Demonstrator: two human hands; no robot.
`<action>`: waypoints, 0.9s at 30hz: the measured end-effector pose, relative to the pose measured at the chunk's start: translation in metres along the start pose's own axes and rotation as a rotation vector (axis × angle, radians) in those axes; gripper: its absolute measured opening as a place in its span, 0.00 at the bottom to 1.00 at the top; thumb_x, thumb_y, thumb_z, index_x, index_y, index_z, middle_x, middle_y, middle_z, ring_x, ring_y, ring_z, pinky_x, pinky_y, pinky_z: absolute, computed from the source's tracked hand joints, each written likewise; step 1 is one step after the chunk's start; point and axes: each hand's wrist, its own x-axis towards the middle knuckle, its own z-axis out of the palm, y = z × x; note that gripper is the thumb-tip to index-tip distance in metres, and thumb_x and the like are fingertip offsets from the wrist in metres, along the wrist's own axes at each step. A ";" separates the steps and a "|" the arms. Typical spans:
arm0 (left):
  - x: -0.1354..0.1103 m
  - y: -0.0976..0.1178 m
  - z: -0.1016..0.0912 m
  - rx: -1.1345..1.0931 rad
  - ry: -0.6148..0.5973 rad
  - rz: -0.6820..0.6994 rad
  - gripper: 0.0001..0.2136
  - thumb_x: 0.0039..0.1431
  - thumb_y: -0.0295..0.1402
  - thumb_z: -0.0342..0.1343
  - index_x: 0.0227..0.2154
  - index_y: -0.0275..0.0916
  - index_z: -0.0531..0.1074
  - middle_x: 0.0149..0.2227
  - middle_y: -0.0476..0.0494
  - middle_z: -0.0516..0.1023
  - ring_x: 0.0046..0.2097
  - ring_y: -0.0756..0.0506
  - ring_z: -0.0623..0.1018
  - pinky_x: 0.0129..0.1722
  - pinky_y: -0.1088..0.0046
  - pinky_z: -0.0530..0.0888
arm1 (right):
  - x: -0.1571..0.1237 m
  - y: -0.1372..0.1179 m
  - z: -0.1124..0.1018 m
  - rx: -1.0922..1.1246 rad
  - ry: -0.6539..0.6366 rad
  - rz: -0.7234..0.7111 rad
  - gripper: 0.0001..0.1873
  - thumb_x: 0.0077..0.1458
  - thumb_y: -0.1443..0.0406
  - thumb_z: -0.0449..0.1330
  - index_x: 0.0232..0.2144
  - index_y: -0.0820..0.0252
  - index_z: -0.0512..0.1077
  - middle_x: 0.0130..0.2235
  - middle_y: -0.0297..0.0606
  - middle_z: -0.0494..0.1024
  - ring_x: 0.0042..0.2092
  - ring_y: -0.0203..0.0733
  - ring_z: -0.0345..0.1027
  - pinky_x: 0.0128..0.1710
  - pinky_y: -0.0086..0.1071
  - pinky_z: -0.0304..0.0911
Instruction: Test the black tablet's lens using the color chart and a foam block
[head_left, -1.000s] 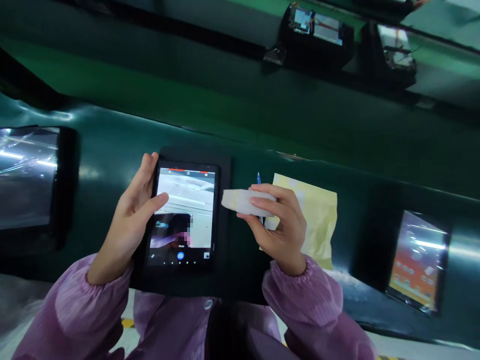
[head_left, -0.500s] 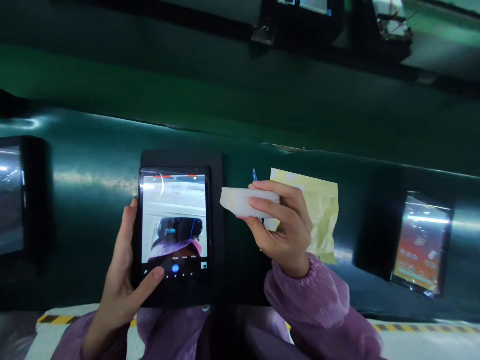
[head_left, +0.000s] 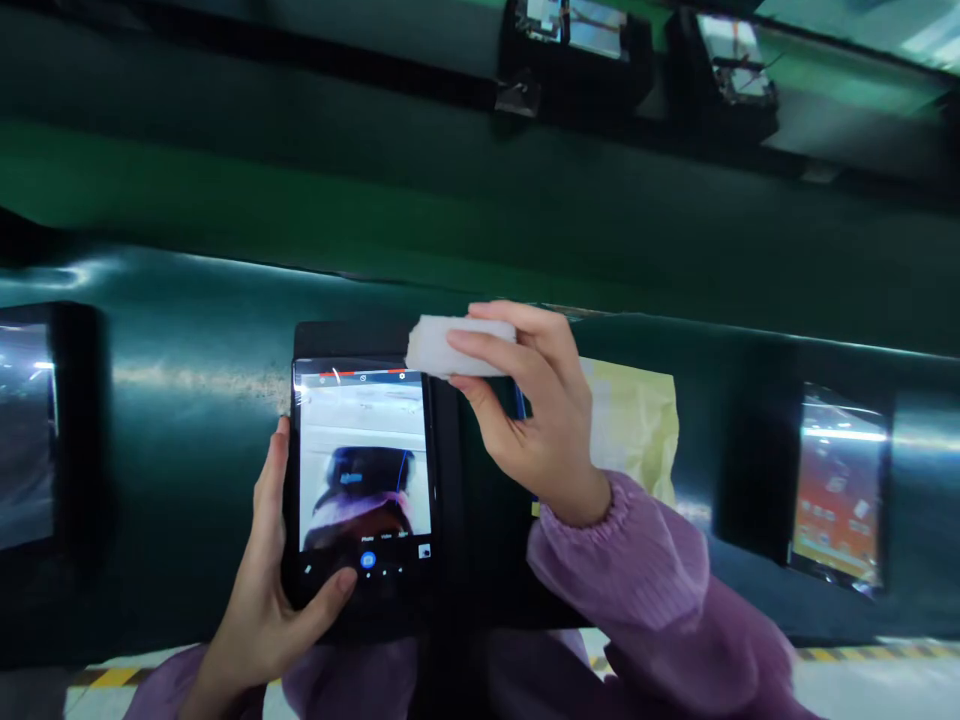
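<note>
My left hand (head_left: pixel 274 555) grips the lower left edge of a black-framed tablet (head_left: pixel 362 465), its thumb resting near the bottom of the lit camera screen. My right hand (head_left: pixel 532 410) pinches a folded white cloth (head_left: pixel 454 347) between thumb and fingers, holding it just above the tablet's top right corner. Below that hand lies a crumpled pale yellow plastic bag (head_left: pixel 634 430), partly hidden by the hand and sleeve. A blue pen (head_left: pixel 519 402) shows only as a sliver behind my right hand. A black mat (head_left: pixel 448 520) lies beneath the tablet.
The dark green glossy bench (head_left: pixel 187 300) holds further tablets in black holders (head_left: pixel 840 490) to the right and left. More devices in holders (head_left: pixel 577 50) sit along the far side. Yellow-and-black floor tape (head_left: pixel 862 654) runs below the bench.
My right hand has lifted the white cloth up and left toward the tablet's top corner. My left hand has shifted down the tablet's edge, and the view has tilted slightly.
</note>
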 end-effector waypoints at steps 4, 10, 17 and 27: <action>0.002 0.002 -0.003 -0.033 -0.023 -0.010 0.51 0.61 0.31 0.64 0.76 0.46 0.35 0.78 0.45 0.35 0.78 0.35 0.38 0.76 0.52 0.40 | -0.001 0.007 0.020 0.032 0.000 0.028 0.16 0.70 0.74 0.57 0.53 0.53 0.75 0.54 0.40 0.74 0.55 0.47 0.71 0.50 0.40 0.76; 0.007 0.005 -0.003 0.093 -0.034 0.075 0.56 0.55 0.33 0.69 0.76 0.40 0.34 0.78 0.43 0.33 0.78 0.34 0.37 0.77 0.54 0.38 | -0.005 0.006 0.024 0.038 0.015 0.045 0.15 0.70 0.74 0.58 0.51 0.54 0.77 0.53 0.39 0.74 0.56 0.47 0.70 0.56 0.40 0.73; 0.010 0.005 0.000 0.169 -0.015 0.065 0.60 0.52 0.35 0.72 0.76 0.39 0.34 0.78 0.43 0.33 0.78 0.36 0.37 0.77 0.58 0.38 | -0.005 0.005 0.022 0.021 -0.005 0.029 0.15 0.67 0.76 0.65 0.54 0.61 0.77 0.55 0.43 0.74 0.58 0.49 0.69 0.58 0.40 0.72; 0.008 0.007 -0.005 0.106 -0.052 0.045 0.58 0.52 0.35 0.70 0.76 0.44 0.34 0.78 0.49 0.32 0.78 0.36 0.35 0.77 0.55 0.36 | -0.008 0.005 0.022 -0.053 -0.027 0.064 0.12 0.72 0.68 0.62 0.54 0.49 0.74 0.56 0.34 0.73 0.58 0.48 0.71 0.53 0.37 0.78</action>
